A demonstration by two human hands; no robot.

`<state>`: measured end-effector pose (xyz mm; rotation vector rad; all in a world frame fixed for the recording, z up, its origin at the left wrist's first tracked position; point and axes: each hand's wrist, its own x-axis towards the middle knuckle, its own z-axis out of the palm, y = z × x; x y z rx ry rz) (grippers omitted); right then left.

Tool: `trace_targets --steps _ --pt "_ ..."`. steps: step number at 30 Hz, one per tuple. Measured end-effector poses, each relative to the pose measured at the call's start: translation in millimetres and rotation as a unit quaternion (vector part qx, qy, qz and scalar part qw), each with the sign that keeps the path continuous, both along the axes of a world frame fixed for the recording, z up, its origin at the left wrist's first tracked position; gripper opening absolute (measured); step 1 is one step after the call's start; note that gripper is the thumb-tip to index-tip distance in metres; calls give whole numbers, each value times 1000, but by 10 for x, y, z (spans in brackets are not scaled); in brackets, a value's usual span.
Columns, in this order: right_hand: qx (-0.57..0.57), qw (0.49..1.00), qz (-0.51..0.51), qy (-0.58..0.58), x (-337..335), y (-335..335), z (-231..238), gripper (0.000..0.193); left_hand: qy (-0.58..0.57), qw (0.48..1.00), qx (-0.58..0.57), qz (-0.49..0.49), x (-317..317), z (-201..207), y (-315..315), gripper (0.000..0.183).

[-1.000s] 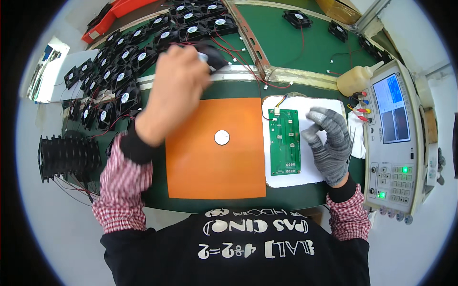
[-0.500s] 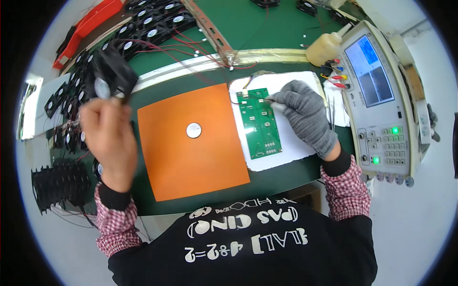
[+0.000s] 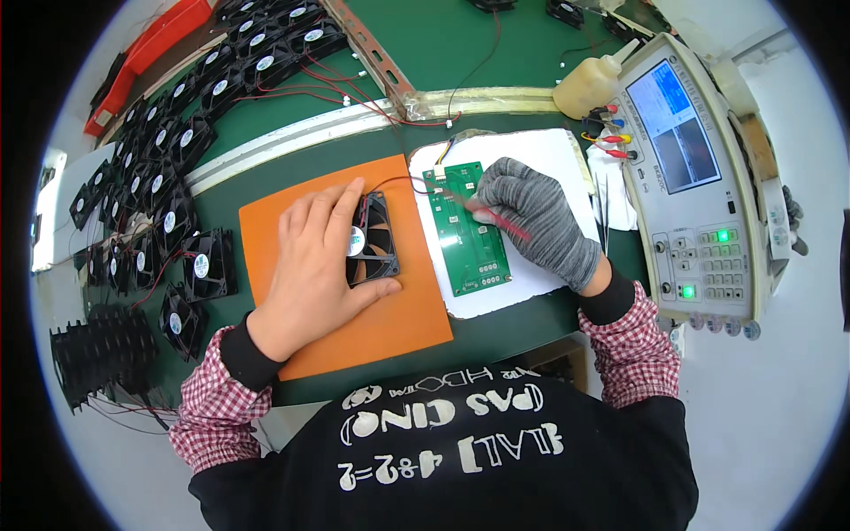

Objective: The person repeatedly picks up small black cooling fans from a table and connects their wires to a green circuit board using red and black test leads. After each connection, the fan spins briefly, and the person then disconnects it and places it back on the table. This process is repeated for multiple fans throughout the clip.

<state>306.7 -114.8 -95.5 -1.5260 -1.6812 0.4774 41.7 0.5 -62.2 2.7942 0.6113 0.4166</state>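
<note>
A black cooling fan (image 3: pixel 381 243) with a pale round hub label lies on the orange mat (image 3: pixel 319 350). My bare left hand (image 3: pixel 314 252) grips it, fingers along its left and upper side, thumb at its lower edge. Thin dark red wires run from the fan's upper edge toward the green circuit board (image 3: pixel 469 252) at right. My right hand (image 3: pixel 536 217), in a grey knitted glove, pinches the red wire (image 3: pixel 512 226) above the board's right edge; the wire's tip is blurred. The board lies on a white pad (image 3: pixel 549 274), with a white connector at its top.
At right stands a bench meter (image 3: pixel 704 195) with a lit screen and colored leads. A squeeze bottle (image 3: pixel 586 87) sits behind the pad, tweezers (image 3: pixel 602 212) beside it. Many fans (image 3: pixel 202 265) fill the left. A metal angle bar (image 3: pixel 376 49) and pale strip (image 3: pixel 292 137) cross the bench.
My left hand has brought a fan from the left down onto the orange mat, where a silver disc showed before. My right hand stays over the board, now with a red wire visible in its fingers.
</note>
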Motion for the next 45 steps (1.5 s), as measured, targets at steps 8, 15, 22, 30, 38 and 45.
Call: trace_targets --steps 8,15,22,30,38,45 --pt "48 998 -20 -35 -43 7 -66 12 -37 998 39 -17 2 25 18 102" --pt "50 999 -17 -3 -24 10 -102 14 -384 894 58 -223 -312 598 -345 54" --pt "59 998 -20 -17 -26 -9 -116 16 -271 637 -674 -258 -345 841 -285 44" --pt "89 994 -35 -51 2 -46 -67 12 -254 914 227 -220 509 910 160 52" --pt "105 978 -125 131 -54 -16 17 22 -34 920 369 124 1059 -149 2359 31" --pt "88 957 -81 263 -85 -132 161 62 -142 945 293 -21 1073 192 1375 18"
